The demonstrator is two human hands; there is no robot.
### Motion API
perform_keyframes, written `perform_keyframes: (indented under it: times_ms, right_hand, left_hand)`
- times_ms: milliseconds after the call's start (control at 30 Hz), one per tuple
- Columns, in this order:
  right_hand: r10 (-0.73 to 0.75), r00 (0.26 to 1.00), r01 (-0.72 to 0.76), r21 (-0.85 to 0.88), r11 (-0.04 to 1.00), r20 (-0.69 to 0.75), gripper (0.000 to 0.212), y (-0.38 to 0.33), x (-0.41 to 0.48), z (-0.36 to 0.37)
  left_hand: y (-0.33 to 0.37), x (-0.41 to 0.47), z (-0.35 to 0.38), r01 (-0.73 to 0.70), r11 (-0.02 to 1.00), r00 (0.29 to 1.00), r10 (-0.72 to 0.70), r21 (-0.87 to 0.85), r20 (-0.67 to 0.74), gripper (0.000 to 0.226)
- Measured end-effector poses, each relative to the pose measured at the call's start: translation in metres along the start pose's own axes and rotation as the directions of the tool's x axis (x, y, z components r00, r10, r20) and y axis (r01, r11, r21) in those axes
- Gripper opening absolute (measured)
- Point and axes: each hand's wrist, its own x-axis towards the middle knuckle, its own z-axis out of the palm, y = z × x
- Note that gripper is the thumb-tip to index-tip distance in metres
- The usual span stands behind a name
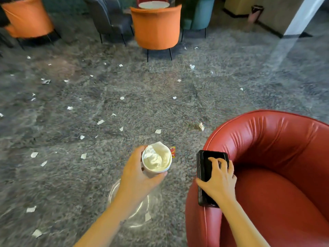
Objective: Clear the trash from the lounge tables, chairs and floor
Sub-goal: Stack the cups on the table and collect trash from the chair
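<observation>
My left hand point(138, 172) grips a white paper cup point(156, 160) stuffed with crumpled white paper, held over the floor at bottom centre. My right hand point(219, 180) grips a black box-like tray point(207, 177) above the arm of a red leather armchair point(277, 175). Several torn white paper scraps point(100, 122) lie scattered over the grey speckled floor. A small red and yellow wrapper point(172, 151) lies on the floor just right of the cup.
An orange chair point(156, 26) stands at top centre, with a dark grey chair point(110, 16) and a teal chair point(197, 13) beside it. Another orange chair point(26, 16) is at top left. A small bin point(256, 13) stands by the far wall.
</observation>
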Motion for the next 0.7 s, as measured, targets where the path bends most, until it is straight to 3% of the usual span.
perform_keyframes:
  times_ms: [500, 700]
  right_hand:
    - [0.173, 0.977, -0.175, -0.011, 0.984, -0.125, 0.088, -0.009, -0.013, 0.044]
    - [0.323, 0.946, -0.323, 0.001, 0.946, -0.035, 0.097, -0.013, -0.041, 0.047]
  left_hand:
    - [-0.035, 0.020, 0.017, 0.012, 0.999, 0.973, -0.001, -0.045, 0.233, 0.062]
    - [-0.023, 0.016, 0.017, -0.007, 0.999, 0.963, 0.021, -0.053, 0.267, 0.059]
